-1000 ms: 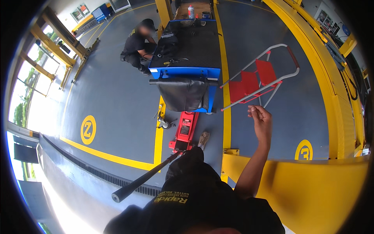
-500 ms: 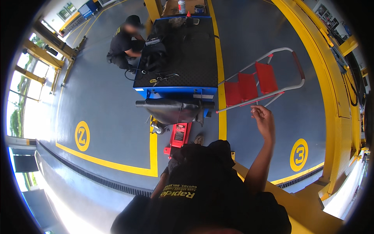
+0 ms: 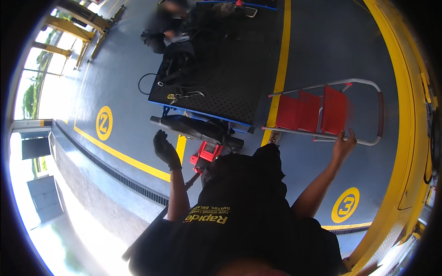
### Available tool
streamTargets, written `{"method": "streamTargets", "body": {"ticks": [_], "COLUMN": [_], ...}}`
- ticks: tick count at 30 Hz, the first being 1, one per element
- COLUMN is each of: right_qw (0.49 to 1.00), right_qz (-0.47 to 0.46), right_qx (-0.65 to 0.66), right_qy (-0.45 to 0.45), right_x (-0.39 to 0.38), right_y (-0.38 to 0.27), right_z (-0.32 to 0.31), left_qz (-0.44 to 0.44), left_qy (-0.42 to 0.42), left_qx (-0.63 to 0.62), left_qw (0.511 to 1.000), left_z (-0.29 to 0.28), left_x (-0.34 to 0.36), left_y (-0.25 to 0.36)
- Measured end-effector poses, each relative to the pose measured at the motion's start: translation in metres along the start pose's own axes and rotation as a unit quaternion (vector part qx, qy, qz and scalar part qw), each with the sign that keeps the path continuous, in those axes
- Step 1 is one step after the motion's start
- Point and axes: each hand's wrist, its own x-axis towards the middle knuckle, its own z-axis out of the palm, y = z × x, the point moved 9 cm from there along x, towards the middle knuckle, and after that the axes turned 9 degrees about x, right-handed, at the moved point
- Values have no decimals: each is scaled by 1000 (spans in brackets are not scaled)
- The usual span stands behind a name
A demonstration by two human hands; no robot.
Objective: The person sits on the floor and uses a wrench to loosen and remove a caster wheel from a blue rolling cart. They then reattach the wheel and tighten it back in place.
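My left hand [image 3: 166, 151], in a dark glove, is raised beside a black cover [image 3: 195, 127] draped at the near end of a cart with a black ribbed top [image 3: 230, 78]. Its fingers are loosely bent and nothing shows in them. My bare right hand [image 3: 343, 146] overlaps the near grey rail of a red-stepped step ladder [image 3: 334, 110]. The fingers of that hand are spread apart; whether they touch the rail I cannot tell. Below the cover, a red floor jack [image 3: 206, 154] stands partly hidden by my clothing.
Another person [image 3: 165, 23] is at the cart's far left side. A dark bag-like bundle [image 3: 177, 62] and a small cluster of keys or tools [image 3: 186, 95] lie on the cart top. A yellow post base [image 3: 400, 184] rises at the right. A drain grate [image 3: 110, 172] runs along the left.
My left hand has come up into view from beside my body. My right hand has moved right to the ladder's rail. The view has shifted and turned, with the cart now closer.
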Motion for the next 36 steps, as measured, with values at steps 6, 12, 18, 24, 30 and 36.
{"method": "streamTargets", "body": {"ticks": [6,12,18,24,30,36], "right_qw": [963,994,934,920,818,755], "right_qz": [-12,20,182,254,438,487], "right_qx": [-224,-8,209,248,372,409], "right_qy": [152,-106,-226,-164,12,161], "right_x": [151,274,266,225,106,49], "right_y": [48,87,102,180,267,329], "right_z": [-53,6,24,-29,-55,-110], "left_qz": [89,119,37,-1,-24,-26], "left_qy": [46,29,44,39,9,45], "left_qx": [35,256,285,305,271,244], "left_qw": [994,959,957,952,962,968], "left_z": [65,113,103,103,88,109], "left_x": [-33,-43,-35,-55,-22,-63], "left_y": [113,136,132,107,113,105]}}
